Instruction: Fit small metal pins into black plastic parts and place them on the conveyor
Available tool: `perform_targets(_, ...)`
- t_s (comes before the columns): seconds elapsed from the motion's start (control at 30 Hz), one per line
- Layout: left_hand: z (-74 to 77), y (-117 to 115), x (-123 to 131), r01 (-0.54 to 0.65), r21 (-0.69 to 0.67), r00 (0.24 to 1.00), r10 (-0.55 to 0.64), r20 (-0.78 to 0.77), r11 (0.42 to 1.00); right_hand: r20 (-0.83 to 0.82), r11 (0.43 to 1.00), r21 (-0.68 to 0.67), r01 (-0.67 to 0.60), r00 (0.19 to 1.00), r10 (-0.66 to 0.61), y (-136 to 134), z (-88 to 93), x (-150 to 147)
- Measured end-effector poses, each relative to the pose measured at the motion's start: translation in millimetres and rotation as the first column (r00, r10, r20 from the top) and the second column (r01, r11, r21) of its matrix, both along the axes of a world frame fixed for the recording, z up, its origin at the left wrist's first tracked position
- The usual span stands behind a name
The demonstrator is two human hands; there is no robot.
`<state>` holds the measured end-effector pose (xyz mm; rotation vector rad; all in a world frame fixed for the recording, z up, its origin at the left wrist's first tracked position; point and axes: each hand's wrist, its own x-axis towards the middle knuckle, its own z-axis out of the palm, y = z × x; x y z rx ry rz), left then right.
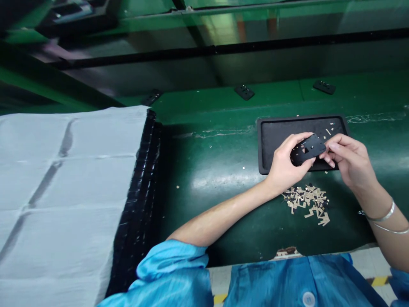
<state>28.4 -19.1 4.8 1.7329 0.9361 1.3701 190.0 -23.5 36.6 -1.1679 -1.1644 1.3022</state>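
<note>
My left hand (287,164) is wrapped round a flat black plastic plate with cutouts (307,149), gripping it by its edges and holding it tilted. At the plate's right end is my right hand (349,157), its thumb and fingers pinched together. Whatever lies between those fingertips, if anything, is too small to make out. Both hands are over a shallow black tray (268,128) with a few tiny pale bits in it. Closer to me, below the tray, lies a loose pile of small tan and black pieces (308,200).
Stacked black trays (137,187) topped by a white sheet (70,183) stand on the left. Along the back of the green table (204,213) lie more black plates, one in the middle (244,92) and one at right (324,87). Tiny scraps dot the tabletop.
</note>
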Motion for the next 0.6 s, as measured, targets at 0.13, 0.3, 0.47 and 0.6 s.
perform_targets(0.13, 0.2, 0.1, 0.8, -0.032, 0.012, 0.999, 0.032, -0.033, 0.999, 0.210, 0.993, 0.108, 0.056, 0.975, -0.078, 0.4, -1.8, 3.6)
perform_targets(0.3, 3.8, -3.9, 1.1, -0.050, -0.005, 0.991, 0.049, -0.123, 0.999, 0.528, 0.969, 0.240, 0.057, 0.830, -0.179, -1.2, 2.1, 6.4)
perform_targets(0.47, 3.0, -6.4, 3.2, -0.048, -0.022, 0.987, 0.044, -0.153, 0.999, 0.695, 0.947, 0.322, 0.007, 0.677, -0.242, -4.4, 9.6, 4.2)
perform_targets(0.6, 0.8, -5.9, 4.4, -0.042, -0.033, 0.985, 0.036, -0.166, 0.999, 0.724, 0.927, 0.374, -0.016, 0.630, -0.281, -6.9, 10.6, 1.7)
